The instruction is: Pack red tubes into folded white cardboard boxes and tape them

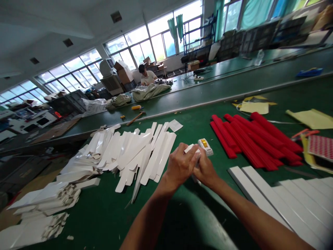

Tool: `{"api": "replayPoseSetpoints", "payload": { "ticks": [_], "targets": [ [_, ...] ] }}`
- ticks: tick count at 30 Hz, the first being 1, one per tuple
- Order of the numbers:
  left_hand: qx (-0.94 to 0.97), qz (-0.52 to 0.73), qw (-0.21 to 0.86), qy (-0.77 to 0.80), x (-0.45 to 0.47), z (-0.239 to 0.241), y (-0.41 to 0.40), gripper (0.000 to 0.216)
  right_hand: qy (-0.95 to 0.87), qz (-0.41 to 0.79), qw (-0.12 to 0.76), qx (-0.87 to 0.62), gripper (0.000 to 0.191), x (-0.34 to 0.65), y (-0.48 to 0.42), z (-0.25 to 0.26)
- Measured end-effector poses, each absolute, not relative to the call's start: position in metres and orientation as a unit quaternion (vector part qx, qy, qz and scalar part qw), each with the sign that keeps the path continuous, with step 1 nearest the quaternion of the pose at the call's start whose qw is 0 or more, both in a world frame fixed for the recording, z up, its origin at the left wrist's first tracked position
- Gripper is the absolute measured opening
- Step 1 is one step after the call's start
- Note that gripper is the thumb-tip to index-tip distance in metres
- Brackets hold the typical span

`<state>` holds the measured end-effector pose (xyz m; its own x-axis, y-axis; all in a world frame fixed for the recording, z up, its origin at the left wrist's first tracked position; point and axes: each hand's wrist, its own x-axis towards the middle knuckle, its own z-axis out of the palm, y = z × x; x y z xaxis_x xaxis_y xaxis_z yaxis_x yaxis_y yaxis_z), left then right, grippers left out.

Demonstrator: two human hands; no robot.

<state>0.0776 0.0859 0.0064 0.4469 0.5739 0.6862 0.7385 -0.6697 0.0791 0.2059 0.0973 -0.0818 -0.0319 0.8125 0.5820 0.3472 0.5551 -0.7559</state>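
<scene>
My left hand (179, 165) and my right hand (206, 170) meet over the middle of the green table. Both have their fingers closed around a narrow white cardboard box (189, 148), whose end shows above the fingers; most of it is hidden behind them. Just beyond my right hand stands a small white tape dispenser (205, 147) with a yellow part on top. Left of my hands lies a loose heap of flat white cardboard blanks (140, 149). Several long white boxes (260, 194) lie side by side at the lower right.
Red rolled sleeves (255, 139) are piled right of the dispenser. Yellow paper (312, 119), orange-handled scissors (304, 133) and a sheet of red stickers (321, 147) lie farther right. Stacked white blanks (49, 198) fill the left. Across the table, a person (147, 76) sits beside fabric bundles.
</scene>
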Motion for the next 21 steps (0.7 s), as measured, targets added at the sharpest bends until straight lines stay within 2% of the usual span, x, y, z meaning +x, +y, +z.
{"api": "replayPoseSetpoints", "payload": {
  "ticks": [4,12,16,19,21],
  "targets": [
    [-0.873,-0.314,0.117,-0.353,0.075,0.010,0.083,0.033,-0.706,0.230,0.542,-0.394,0.061,0.208,0.098,-0.077],
    [-0.875,-0.233,0.233,-0.354,0.072,0.000,0.081,0.041,-0.738,0.272,0.505,-0.356,0.060,0.211,0.106,-0.068],
    [-0.877,-0.202,0.253,-0.356,0.073,0.000,0.086,0.043,-0.736,0.294,0.507,-0.338,0.063,0.215,0.112,-0.066],
    [-0.871,-0.231,0.235,-0.365,0.069,-0.005,0.089,0.045,-0.724,0.382,0.486,-0.307,0.069,0.231,0.121,-0.078],
    [-0.866,-0.253,0.220,-0.370,0.066,-0.009,0.089,0.047,-0.650,0.467,0.501,-0.330,0.064,0.248,0.133,-0.095]
  ]
}}
